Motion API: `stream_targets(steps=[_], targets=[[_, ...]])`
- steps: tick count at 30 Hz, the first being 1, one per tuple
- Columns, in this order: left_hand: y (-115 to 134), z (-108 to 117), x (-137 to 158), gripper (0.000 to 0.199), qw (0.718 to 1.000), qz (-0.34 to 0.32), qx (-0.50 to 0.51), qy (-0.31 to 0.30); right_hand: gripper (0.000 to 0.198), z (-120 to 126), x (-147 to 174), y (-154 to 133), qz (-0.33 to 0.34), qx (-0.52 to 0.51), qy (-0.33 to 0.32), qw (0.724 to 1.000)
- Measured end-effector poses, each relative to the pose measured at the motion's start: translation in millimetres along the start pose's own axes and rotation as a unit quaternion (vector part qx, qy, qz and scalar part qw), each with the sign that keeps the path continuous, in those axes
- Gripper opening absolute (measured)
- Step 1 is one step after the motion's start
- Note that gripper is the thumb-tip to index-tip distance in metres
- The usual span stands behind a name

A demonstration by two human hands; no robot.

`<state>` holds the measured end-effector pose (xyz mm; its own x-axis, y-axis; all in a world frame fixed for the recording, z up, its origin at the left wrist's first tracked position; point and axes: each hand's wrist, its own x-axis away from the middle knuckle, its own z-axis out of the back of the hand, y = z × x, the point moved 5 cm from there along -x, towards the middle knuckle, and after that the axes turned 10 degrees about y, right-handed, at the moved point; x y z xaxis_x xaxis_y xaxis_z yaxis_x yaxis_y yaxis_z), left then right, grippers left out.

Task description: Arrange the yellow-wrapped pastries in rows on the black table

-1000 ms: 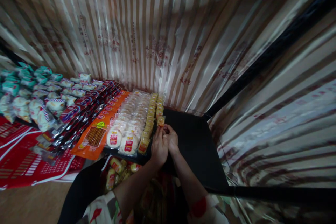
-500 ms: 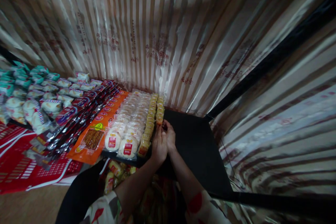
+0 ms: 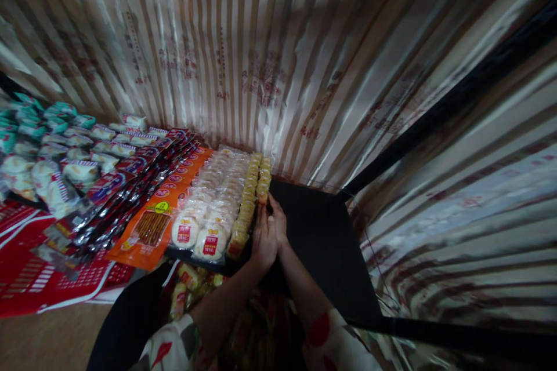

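near the centre of the frame, the left hand (image 3: 263,242) and the right hand (image 3: 279,221) are lying side by side and touching, their extended fingers pointing up the frame. they are meeting the near end of a short row of yellow-wrapped snacks (image 3: 264,178), which is standing on a black shelf (image 3: 326,237) just right of centre. whether either hand is gripping the end packet or only pressing it, i cannot tell, as the fingers are hiding the contact.

just left of it, a longer row of yellow-wrapped snacks (image 3: 245,208) is running down toward the left wrist. beside that, two rows of white round crackers (image 3: 211,240) with red labels are sitting in clear wrappers. farther left, an orange bag of brown sticks (image 3: 153,226) is lying next to overlapping dark shiny packets (image 3: 117,185). teal packets (image 3: 32,116) are filling the left edge, above a red basket (image 3: 87,278) at the lower left. a striped curtain (image 3: 243,40) is hanging behind.
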<state>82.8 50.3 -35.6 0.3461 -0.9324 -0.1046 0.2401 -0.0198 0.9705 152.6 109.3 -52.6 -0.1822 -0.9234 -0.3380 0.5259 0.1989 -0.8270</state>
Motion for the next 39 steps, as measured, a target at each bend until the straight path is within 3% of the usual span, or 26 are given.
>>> stream_targets(steps=[9, 14, 21, 28, 31, 34, 39], targets=[[7.8, 2.5, 10.3, 0.048, 0.997, -0.018, -0.070, 0.024, 0.051, 5.9, 12.2, 4.3, -0.042, 0.008, 0.025, 0.999], [16.7, 16.2, 31.3, 0.044, 0.994, -0.039, -0.104, 0.006, 0.049, 19.9, 34.9, -4.2, -0.023, 0.021, 0.040, 0.999], [23.0, 47.8, 87.9, 0.043, 0.985, -0.128, -0.107, -0.035, 0.042, 42.4, 95.7, -27.2, -0.006, -0.041, 0.014, 0.999], [11.5, 101.7, 145.8, 0.038, 0.979, -0.182, -0.061, -0.073, 0.034, 54.9, 167.4, -57.7, -0.011, -0.093, -0.010, 0.996], [-6.3, 121.7, 152.7, 0.035, 0.988, -0.139, -0.054, -0.042, 0.031, 48.2, 194.1, -65.3, -0.004, -0.073, -0.044, 0.996], [-32.0, 130.1, 145.4, 0.031, 0.993, -0.039, -0.107, -0.041, 0.035, 30.0, 212.4, -56.6, -0.035, -0.024, -0.089, 0.995], [-72.8, 140.1, 118.3, 0.028, 0.951, 0.155, -0.261, -0.053, 0.040, -1.4, 221.7, -17.6, -0.145, 0.057, -0.119, 0.981]])
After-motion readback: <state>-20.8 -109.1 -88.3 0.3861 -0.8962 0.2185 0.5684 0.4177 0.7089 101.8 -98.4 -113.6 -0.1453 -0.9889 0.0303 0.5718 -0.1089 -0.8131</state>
